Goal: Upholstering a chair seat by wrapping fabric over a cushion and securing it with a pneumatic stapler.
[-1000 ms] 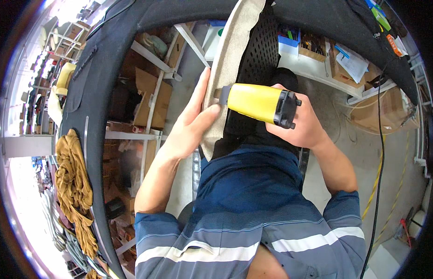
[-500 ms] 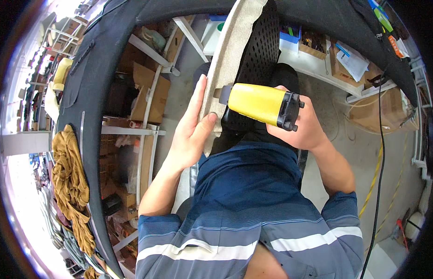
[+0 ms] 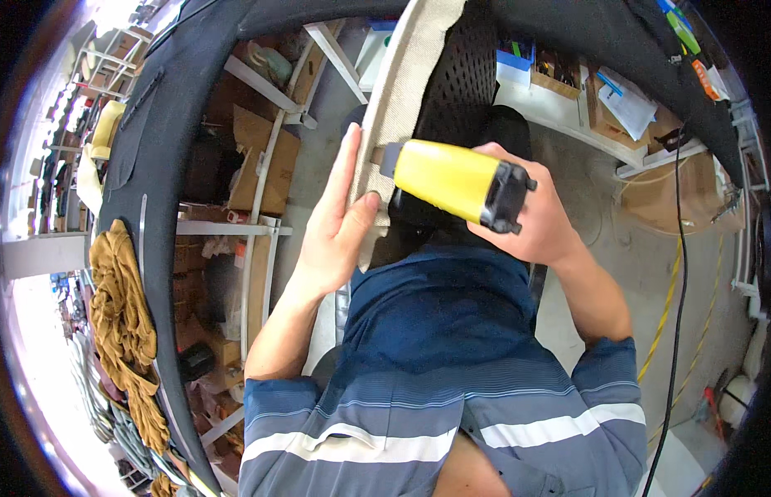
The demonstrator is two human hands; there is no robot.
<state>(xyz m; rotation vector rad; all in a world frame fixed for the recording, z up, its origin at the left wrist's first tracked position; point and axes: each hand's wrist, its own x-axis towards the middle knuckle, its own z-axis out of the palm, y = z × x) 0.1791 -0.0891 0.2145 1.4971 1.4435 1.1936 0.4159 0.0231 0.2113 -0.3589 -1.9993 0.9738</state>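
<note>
A padded panel stands on edge over my lap, with beige fabric point(image 3: 408, 79) wrapped round its edge and a black perforated back point(image 3: 458, 87) to the right. My left hand point(image 3: 327, 240) clasps the lower part of its edge, fingers straight along the outer side and thumb pressed on the fabric margin. In my right hand point(image 3: 544, 214) is a yellow and black staple gun point(image 3: 448, 176), lying nearly level. Its nose meets the folded fabric just above my left thumb. The staple gun hides most of my right fingers.
A black padded work surface point(image 3: 158, 157) curves round the left and front. On its left lies a crumpled brown cloth point(image 3: 125, 311). Below are cardboard pieces point(image 3: 269, 170) on a white-framed rack. A black cable point(image 3: 682, 290) hangs at right, near a white shelf point(image 3: 559, 120) with boxes.
The staple gun and my right hand have shifted slightly left and up, along with the panel and my left hand. Both grips stay the same.
</note>
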